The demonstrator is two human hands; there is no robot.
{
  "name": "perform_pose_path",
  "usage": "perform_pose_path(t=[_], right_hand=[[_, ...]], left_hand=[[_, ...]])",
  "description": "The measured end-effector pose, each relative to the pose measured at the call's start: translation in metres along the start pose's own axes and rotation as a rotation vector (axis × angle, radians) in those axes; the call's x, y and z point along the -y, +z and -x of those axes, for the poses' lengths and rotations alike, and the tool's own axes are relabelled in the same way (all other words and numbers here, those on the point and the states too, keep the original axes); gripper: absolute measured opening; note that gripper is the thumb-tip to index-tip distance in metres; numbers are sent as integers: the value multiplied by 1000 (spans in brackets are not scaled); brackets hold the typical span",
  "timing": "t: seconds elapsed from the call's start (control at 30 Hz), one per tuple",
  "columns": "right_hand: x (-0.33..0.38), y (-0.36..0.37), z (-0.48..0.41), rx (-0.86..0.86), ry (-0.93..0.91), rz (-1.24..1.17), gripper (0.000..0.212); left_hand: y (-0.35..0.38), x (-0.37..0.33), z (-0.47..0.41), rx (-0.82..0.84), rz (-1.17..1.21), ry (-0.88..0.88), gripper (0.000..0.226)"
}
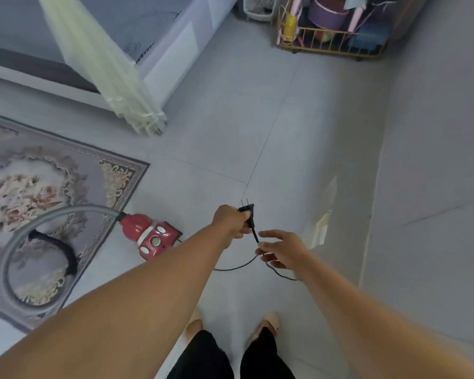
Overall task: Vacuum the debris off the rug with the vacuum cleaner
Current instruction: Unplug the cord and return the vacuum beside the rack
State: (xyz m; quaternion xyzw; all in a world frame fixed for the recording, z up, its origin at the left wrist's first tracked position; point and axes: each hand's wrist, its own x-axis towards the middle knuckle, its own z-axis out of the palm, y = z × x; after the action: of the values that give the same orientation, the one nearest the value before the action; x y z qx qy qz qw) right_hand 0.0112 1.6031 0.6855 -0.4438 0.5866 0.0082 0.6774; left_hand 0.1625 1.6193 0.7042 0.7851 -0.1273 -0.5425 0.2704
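Glossy red plastic vacuum cleaner (151,236). Its hose (8,258) is grey ribbed plastic, matt. Matt black plastic plug (246,212) with metal prongs; smooth black cord (236,266). Matt low-pile cloth rug (39,165). Smooth floor tiles (257,119), faint sheen. Gold metal wire cart (334,47).

red vacuum cleaner (151,236), grey hose (19,258), floral grey rug (39,187)

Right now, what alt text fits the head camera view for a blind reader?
A person's left hand grips a black plug while the right hand pinches its cord. On the grey floor beside a floral rug sits a red vacuum cleaner, its grey hose looping over the rug.
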Motion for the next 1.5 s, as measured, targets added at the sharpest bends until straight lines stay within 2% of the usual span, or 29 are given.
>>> perform_pose_path(t=[0.13, 0.37, 0.63, 0.8, 1.1, 1.2, 1.33, 1.5], right_hand=[[-2, 55, -12, 81, 7, 96, 21], [-10, 144, -24, 78, -6, 167, 14], [-27, 261, -54, 97, 20, 311, 19], [-46, 327, -100, 164, 58, 355, 27], [-80, 377, -224, 87, 66, 534, 32], [-101, 397, -267, 46, 109, 564, 36], [-142, 427, -330, -16, 218, 530, 39], [-185, 475, -419, -103, 327, 477, 31]], left_hand=[[-39, 28, -7, -31, 117, -52, 17], [-115, 81, -22, -17, 168, -124, 12], [-209, 160, -54, -26, 161, -220, 28], [-258, 214, -104, -45, 186, -345, 30], [-286, 277, -226, -81, 92, -418, 20], [-297, 302, -278, -105, -48, -337, 15], [-307, 344, -354, -137, -458, -157, 25], [-318, 373, -442, -117, -838, 153, 24]])
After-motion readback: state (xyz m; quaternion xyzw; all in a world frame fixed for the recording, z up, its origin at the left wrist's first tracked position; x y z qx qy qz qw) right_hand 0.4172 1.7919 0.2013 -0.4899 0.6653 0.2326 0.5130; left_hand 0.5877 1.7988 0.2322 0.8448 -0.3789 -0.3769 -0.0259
